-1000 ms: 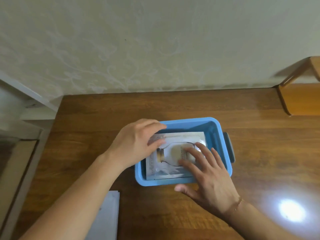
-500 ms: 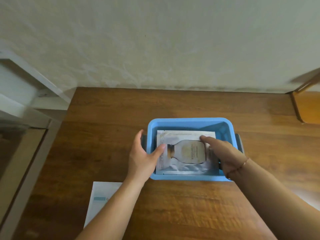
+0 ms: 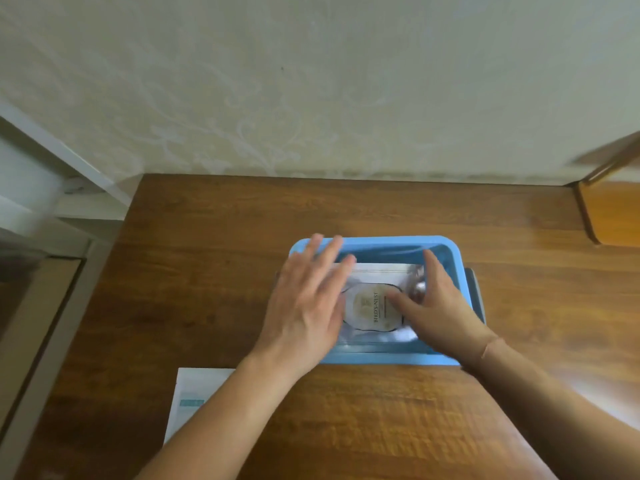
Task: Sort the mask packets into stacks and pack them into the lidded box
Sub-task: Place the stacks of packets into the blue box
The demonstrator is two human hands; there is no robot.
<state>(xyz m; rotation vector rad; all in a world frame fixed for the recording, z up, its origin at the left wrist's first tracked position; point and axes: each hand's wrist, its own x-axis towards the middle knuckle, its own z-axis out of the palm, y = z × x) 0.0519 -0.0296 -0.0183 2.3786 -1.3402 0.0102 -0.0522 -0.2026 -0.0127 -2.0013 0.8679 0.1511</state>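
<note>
Lower left, a white paper packet [image 3: 194, 393] lies on the brown wooden table [image 3: 214, 271]. Centre frame, left hand [image 3: 304, 306] flat, fingers spread, and right hand [image 3: 436, 306], seemingly flat too, press the silver mask packet [image 3: 374, 306] inside the blue plastic box [image 3: 391, 242].

I see the box [image 3: 377, 243] mid-table [image 3: 207, 271], a packet [image 3: 374, 306] lying in it under my left hand [image 3: 304, 306] and right hand [image 3: 440, 313]. Another packet [image 3: 194, 393] lies near-left of it.

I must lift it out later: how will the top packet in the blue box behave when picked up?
The packet looks thin and flat, so probably light and floppy. Its glossy foil may be slippery. It nearly fills the box, so getting fingers under an edge may be hard.
</note>
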